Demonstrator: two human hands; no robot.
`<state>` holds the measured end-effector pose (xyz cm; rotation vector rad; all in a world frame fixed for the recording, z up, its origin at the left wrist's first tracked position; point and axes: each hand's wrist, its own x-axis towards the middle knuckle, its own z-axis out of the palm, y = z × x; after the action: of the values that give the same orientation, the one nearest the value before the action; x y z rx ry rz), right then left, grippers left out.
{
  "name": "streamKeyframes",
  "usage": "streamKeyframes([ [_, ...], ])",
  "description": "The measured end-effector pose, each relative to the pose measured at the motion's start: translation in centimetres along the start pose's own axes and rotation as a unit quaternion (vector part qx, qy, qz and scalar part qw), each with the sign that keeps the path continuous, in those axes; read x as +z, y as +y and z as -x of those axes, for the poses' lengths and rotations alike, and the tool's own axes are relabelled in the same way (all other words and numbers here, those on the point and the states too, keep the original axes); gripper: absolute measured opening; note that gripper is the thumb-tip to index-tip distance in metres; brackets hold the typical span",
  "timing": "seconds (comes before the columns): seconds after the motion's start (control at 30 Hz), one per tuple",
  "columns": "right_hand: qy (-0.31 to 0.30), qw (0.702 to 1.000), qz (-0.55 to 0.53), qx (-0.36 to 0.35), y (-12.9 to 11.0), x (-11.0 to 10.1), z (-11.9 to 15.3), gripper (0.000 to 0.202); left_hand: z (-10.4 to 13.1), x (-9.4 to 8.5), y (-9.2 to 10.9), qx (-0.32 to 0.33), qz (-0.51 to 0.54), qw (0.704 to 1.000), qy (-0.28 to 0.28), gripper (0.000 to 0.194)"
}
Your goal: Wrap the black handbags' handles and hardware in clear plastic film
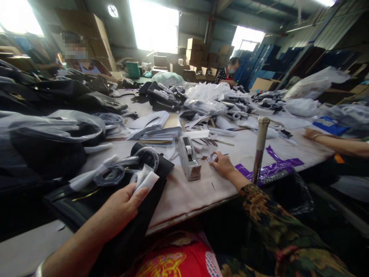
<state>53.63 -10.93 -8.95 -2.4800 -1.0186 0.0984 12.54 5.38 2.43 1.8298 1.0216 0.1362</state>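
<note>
My left hand is closed around a bag handle wrapped in white packing foam. That handle belongs to a black handbag, which lies at the table's front edge and partly hangs over it. Other wrapped parts, including a coiled strap in clear film, rest on the bag. To the right, my right hand pinches a small, clear, ring-like piece just above the table; its exact kind is hard to make out. Between my hands stands a grey tape dispenser, touched by neither.
Stacked white sheets and paper scraps lie behind the dispenser. Black bags crowd the left side. A metal post rises beside purple tape at the right edge. Another person's arm reaches in from the right.
</note>
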Motion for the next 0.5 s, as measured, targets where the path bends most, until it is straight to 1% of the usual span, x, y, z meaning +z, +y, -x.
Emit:
streamKeyframes([
  [0.07,0.026,0.999,-0.02,0.013,0.2,0.3,0.0,0.047,0.0,0.0,0.0,-0.007,0.0,1.0,-0.005,0.058],
  [0.13,0.05,0.998,-0.038,0.023,0.4,0.4,-0.2,0.032,0.0,-0.1,-0.1,-0.009,-0.001,1.0,-0.014,0.058],
  [0.2,0.065,0.996,-0.059,0.031,0.5,0.5,-0.6,0.02,0.0,-0.2,-0.1,-0.007,-0.007,1.0,-0.026,0.057],
  [0.23,0.068,0.994,-0.072,0.038,0.6,0.4,-0.9,0.017,0.0,-0.2,-0.1,-0.006,-0.011,0.999,-0.032,0.057],
  [0.37,0.06,0.985,-0.144,0.078,0.4,0.0,-2.2,0.016,0.0,-0.3,0.0,-0.013,-0.014,0.999,-0.043,0.057],
  [0.5,0.051,0.966,-0.222,0.118,0.2,-0.3,-3.7,0.019,-0.1,-0.1,0.0,-0.006,-0.009,0.999,-0.042,0.057],
])
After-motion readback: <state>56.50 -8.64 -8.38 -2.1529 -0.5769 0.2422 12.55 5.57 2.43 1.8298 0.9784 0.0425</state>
